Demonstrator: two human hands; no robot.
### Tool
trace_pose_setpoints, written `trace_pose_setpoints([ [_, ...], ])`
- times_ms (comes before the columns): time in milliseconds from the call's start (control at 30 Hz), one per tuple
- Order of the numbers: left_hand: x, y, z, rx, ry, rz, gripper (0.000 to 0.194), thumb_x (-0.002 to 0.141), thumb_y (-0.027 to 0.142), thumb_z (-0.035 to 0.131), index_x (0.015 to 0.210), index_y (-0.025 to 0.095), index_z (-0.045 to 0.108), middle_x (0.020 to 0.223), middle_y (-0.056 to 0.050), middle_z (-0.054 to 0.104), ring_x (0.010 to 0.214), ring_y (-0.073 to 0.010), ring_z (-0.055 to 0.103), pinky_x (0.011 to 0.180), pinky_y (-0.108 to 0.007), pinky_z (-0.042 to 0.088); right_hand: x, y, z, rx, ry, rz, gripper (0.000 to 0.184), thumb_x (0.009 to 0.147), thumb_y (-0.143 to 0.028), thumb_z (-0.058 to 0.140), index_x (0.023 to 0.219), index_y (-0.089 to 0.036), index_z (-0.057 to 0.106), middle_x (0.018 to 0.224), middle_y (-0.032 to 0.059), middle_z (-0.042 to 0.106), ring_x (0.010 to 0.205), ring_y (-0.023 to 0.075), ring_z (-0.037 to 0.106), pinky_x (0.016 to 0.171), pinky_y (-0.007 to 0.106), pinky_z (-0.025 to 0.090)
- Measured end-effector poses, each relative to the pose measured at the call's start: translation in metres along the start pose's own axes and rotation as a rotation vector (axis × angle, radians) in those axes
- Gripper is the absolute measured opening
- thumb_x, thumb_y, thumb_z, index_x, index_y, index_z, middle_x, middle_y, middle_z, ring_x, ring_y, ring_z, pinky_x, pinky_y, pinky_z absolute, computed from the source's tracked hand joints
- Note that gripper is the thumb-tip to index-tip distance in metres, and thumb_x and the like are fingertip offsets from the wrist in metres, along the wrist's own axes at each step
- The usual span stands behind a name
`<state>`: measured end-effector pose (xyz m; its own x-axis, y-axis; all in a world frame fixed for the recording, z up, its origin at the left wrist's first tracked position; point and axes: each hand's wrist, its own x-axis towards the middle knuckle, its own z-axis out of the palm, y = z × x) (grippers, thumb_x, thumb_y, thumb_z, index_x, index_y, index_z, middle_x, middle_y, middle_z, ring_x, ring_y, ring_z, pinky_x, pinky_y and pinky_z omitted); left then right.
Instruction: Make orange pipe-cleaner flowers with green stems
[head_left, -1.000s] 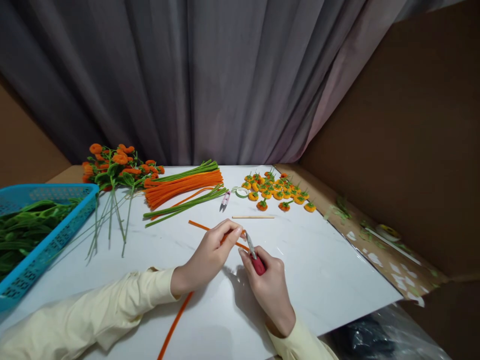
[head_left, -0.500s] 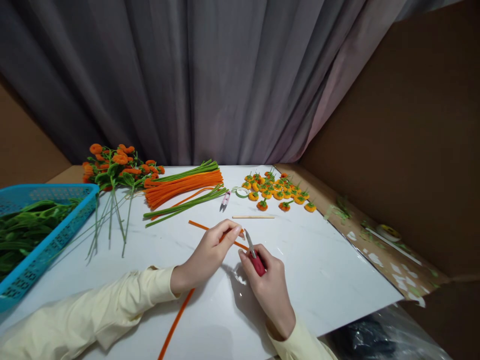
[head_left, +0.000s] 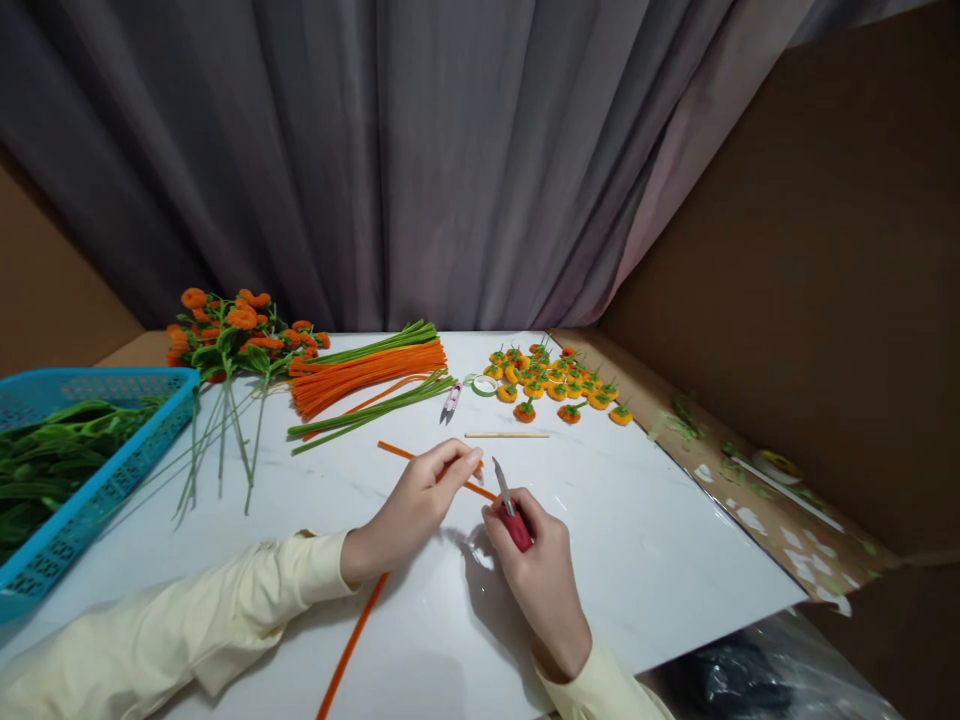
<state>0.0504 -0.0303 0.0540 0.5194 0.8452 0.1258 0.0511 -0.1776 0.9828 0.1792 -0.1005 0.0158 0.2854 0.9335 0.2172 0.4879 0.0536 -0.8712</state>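
My left hand (head_left: 420, 495) is closed in a pinch on an orange pipe cleaner (head_left: 352, 640), which trails behind the wrist to the front of the table. Only a tiny bit of its end shows at the fingertips. Wrapped in my right hand (head_left: 544, 575) is a red-handled tool (head_left: 515, 522) with a pointed metal tip, like small scissors or pliers. Its tip points up, just right of my left fingertips and apart from them. A second orange pipe cleaner (head_left: 395, 450) lies on the table, passing behind my left hand.
Orange pipe cleaners (head_left: 367, 375) and green stems (head_left: 375, 412) lie at the back. Beside them are snips (head_left: 451, 403), a tape roll (head_left: 485, 386), a thin stick (head_left: 506, 435) and several flower heads (head_left: 555, 380). Finished flowers (head_left: 240, 320) and a blue basket (head_left: 161, 440) of leaves stand left.
The tool's tip has drawn slightly right, away from my left fingertips. Less orange pipe cleaner sticks out past those fingertips. My left hand has barely moved.
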Motion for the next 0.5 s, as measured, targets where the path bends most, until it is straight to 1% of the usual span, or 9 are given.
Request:
trace_pose_setpoints([
  [67, 0.0007, 0.0017, 0.0003, 0.03, 0.004, 0.018, 0.029, 0.088, 0.039, 0.044, 0.068, 0.018, 0.045, 0.064, 0.004, 0.039, 0.06, -0.0103, 0.036, 0.059, -0.023, 0.033, -0.0003, 0.0002, -0.0001, -0.005, 0.005, 0.0, 0.019, 0.08, -0.033, 0.05, 0.068, -0.019, 0.047, 0.056, -0.0036, 0.048, 0.051, 0.0112, 0.042, 0.051, 0.022, 0.035],
  [167, 0.0011, 0.0024, 0.0007, 0.055, 0.0, 0.03, 0.032, 0.086, 0.041, 0.048, 0.064, 0.018, 0.042, 0.061, 0.005, 0.036, 0.058, -0.01, 0.034, 0.058, -0.023, 0.032, -0.0004, 0.0007, -0.0006, -0.004, 0.006, 0.004, 0.018, 0.079, -0.032, 0.05, 0.068, -0.019, 0.047, 0.057, -0.0031, 0.049, 0.051, 0.0113, 0.042, 0.051, 0.022, 0.034],
  [400, 0.0018, -0.0008, -0.0006, 0.072, 0.013, 0.029, 0.031, 0.083, 0.04, 0.05, 0.063, 0.018, 0.04, 0.06, 0.005, 0.036, 0.056, -0.0098, 0.032, 0.056, -0.023, 0.03, -0.003, 0.0011, 0.0009, -0.003, 0.022, -0.004, 0.016, 0.079, -0.031, 0.049, 0.068, -0.019, 0.048, 0.058, -0.0021, 0.052, 0.052, 0.0116, 0.044, 0.049, 0.022, 0.035],
  [500, 0.0018, 0.0, -0.0029, 0.082, 0.014, 0.03, 0.031, 0.083, 0.039, 0.049, 0.063, 0.018, 0.04, 0.06, 0.005, 0.035, 0.057, -0.0099, 0.032, 0.056, -0.023, 0.03, -0.0003, 0.0009, -0.0048, -0.035, 0.038, -0.012, 0.016, 0.078, -0.031, 0.049, 0.068, -0.019, 0.049, 0.058, -0.0019, 0.053, 0.052, 0.0117, 0.045, 0.05, 0.022, 0.036],
])
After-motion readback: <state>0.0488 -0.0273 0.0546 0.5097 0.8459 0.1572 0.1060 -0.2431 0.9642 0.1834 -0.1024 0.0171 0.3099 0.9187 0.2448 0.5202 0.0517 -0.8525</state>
